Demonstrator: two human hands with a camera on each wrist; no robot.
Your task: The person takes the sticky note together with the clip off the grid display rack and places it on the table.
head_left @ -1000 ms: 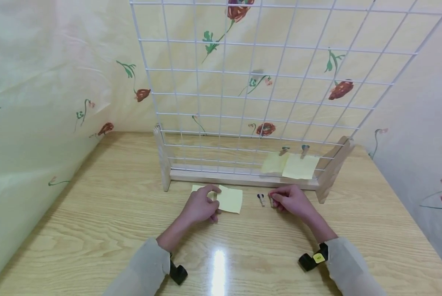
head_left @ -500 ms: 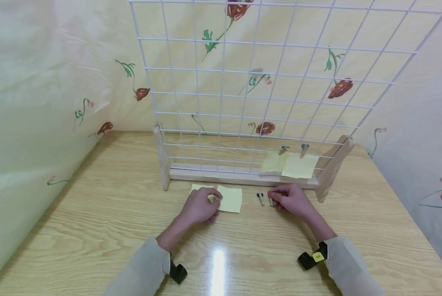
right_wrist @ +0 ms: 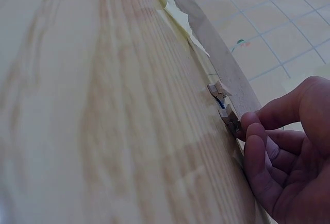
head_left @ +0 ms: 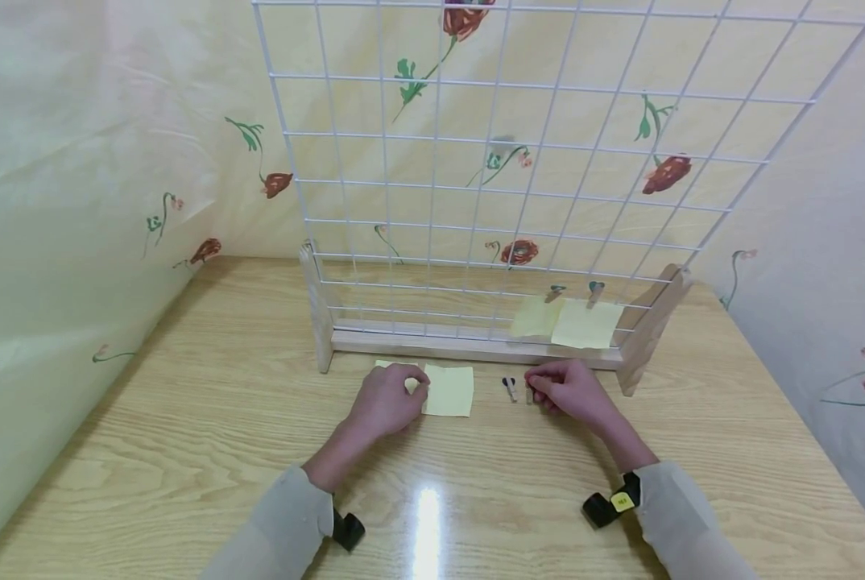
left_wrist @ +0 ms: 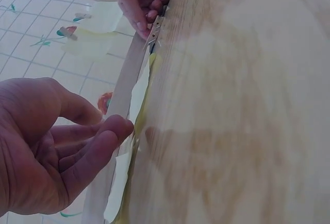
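My left hand [head_left: 389, 399] hovers at the left edge of a pale yellow sticky note [head_left: 449, 392] on the table. Its fingers are loosely bent, and a gap shows between thumb and forefinger in the left wrist view; one fingertip lies by the paper's edge. A second sticky note [head_left: 398, 364] is mostly hidden behind that hand. To the right, my right hand [head_left: 566, 392] pinches one end of a small wooden clothespin [right_wrist: 229, 119] with thumb and forefinger. Beside it lies another small clothespin [head_left: 510, 389] with a dark top.
A white wire grid [head_left: 476, 189] rises behind the hands on a wooden stand [head_left: 440, 345]. Two sticky notes [head_left: 586, 324] hang low on its right side from small clothespins [head_left: 596, 292]. Floral cloth [head_left: 113, 121] surrounds the table [head_left: 186, 427].
My left hand has shifted slightly left, baring more of the note, and its thumb and forefinger have drawn closer together. My right hand stays at the clothespin.
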